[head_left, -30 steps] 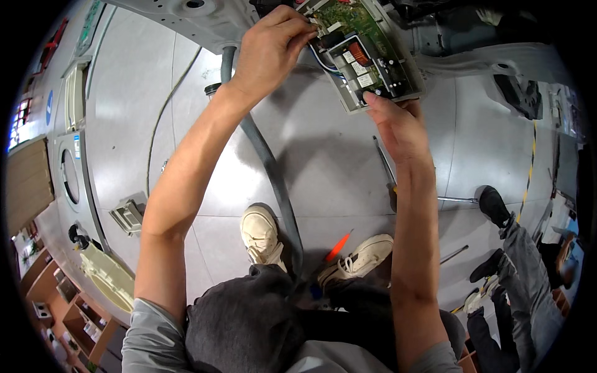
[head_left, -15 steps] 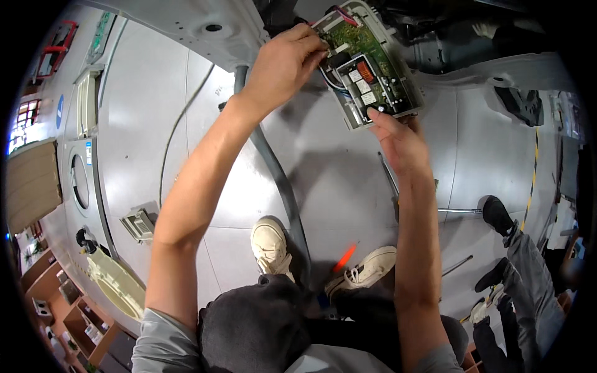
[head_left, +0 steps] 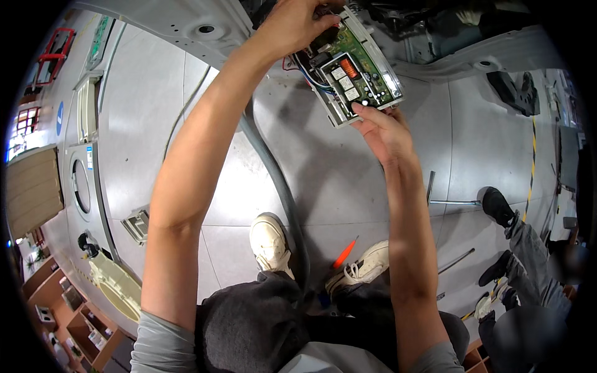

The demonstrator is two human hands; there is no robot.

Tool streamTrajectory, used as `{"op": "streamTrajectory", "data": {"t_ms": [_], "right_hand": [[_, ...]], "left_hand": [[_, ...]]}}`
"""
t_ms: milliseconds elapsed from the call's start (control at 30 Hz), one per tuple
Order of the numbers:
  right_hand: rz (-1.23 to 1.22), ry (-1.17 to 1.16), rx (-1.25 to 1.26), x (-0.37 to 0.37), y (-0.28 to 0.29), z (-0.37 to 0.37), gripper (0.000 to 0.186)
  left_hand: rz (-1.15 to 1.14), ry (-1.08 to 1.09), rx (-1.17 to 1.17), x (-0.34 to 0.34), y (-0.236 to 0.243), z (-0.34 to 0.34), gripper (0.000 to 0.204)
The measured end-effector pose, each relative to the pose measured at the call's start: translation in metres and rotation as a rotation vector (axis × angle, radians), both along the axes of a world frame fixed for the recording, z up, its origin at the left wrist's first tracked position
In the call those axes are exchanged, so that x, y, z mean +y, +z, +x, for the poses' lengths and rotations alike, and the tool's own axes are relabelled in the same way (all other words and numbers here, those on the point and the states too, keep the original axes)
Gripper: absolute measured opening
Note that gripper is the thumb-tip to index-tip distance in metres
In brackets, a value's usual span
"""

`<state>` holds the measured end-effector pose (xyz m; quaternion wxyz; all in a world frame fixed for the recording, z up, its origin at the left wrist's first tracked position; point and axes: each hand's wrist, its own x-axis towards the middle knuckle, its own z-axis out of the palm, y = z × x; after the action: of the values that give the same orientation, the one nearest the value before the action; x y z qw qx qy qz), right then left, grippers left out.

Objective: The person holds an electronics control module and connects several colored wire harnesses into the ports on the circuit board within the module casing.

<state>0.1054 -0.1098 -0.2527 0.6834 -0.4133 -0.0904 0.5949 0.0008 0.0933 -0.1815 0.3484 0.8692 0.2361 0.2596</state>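
A green circuit board (head_left: 367, 57) sits in a pale plastic housing (head_left: 398, 93), tilted in front of me near the top of the view. It carries an orange coil (head_left: 349, 68), white relay-like blocks and a bundle of wires (head_left: 311, 76) along its left side. My right hand (head_left: 387, 133) grips the housing's near end, thumb on top and fingers underneath. My left hand (head_left: 295, 26) is at the board's far left corner, its fingers bent in by a bit of red. What those fingers pinch is hidden.
A grey metal appliance panel (head_left: 168, 20) spans the top, with dark machine parts at upper right. A grey hose (head_left: 273, 158) runs to my shoes. An orange-red pointed tool (head_left: 346, 253) and metal rods (head_left: 457, 202) lie on the floor. Another person's leg (head_left: 535, 255) is at right.
My left hand has moved up from the board's left side to its far corner. The board and my right hand have shifted slightly left and up.
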Motion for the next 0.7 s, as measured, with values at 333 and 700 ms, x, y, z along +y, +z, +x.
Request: {"op": "streamTrajectory", "data": {"t_ms": [333,700], "right_hand": [[0.067,-0.043,0.062,0.002,-0.008,0.001,0.055],[-0.076,-0.080,0.166,-0.003,-0.009,0.022,0.048]], "left_hand": [[0.313,0.333,-0.388,-0.055,0.009,-0.020,0.015],[-0.747,0.391,-0.399,-0.082,-0.100,-0.057,0.035]]}}
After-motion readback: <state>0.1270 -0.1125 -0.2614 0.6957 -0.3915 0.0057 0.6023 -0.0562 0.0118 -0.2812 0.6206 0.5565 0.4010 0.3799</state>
